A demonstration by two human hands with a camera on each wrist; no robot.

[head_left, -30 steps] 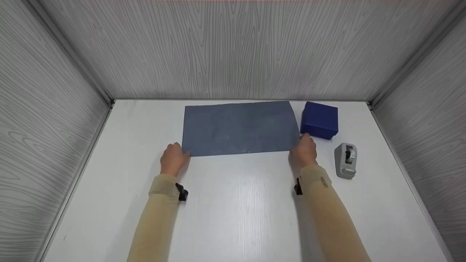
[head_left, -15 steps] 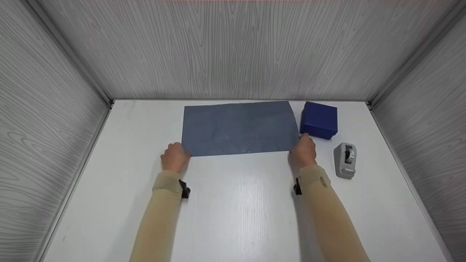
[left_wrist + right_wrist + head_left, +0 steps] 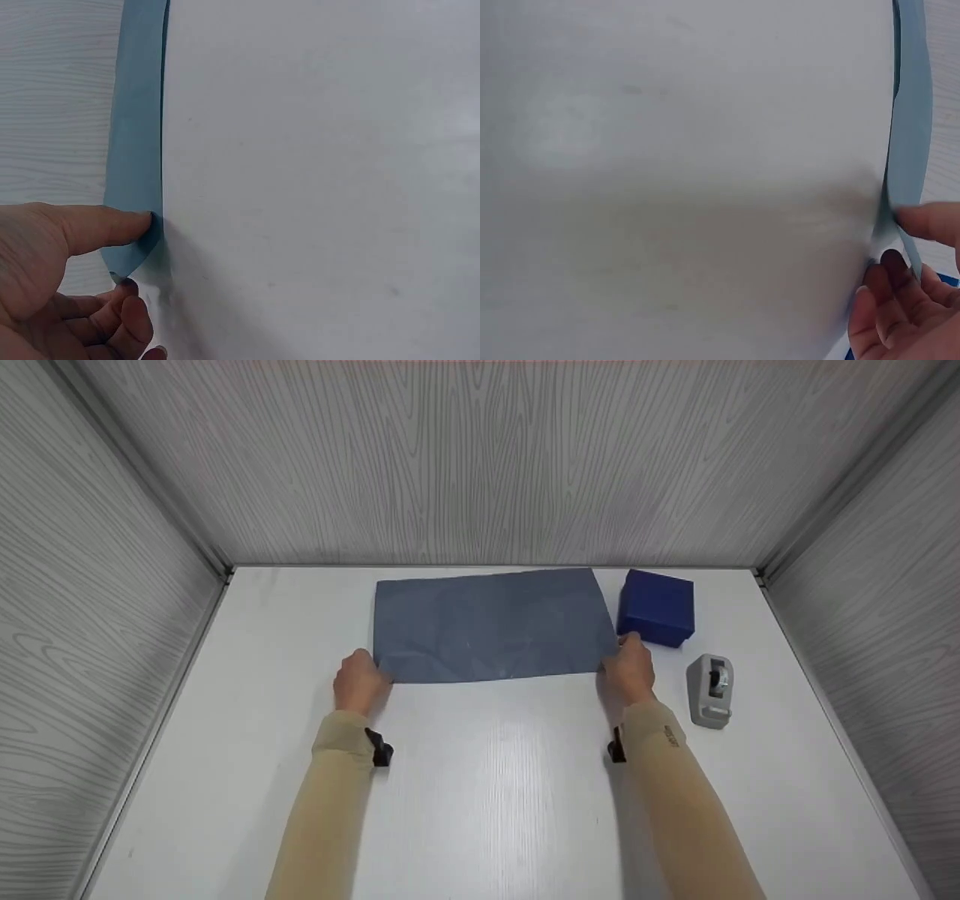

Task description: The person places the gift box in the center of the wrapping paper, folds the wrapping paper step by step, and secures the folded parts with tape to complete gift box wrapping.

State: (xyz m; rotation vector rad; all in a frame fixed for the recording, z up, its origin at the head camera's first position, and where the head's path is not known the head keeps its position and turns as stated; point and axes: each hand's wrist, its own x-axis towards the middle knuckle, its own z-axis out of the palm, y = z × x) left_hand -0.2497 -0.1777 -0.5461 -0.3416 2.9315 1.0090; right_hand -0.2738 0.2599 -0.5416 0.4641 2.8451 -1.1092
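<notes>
The grey-blue paper (image 3: 491, 626) lies just left of the box (image 3: 656, 607), its long axis running sideways, with the right hand (image 3: 628, 669) pinching its front corner nearer the box and the left hand (image 3: 361, 682) pinching the front corner farther from it.

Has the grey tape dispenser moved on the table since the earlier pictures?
No, it shows no shift: in the head view, the tape dispenser keeps its place against the right edge of the table.

Grey wood-grain panels (image 3: 480, 465) wall in a glossy white counter (image 3: 487, 810) on three sides, pale light reflecting off its surface.
</notes>
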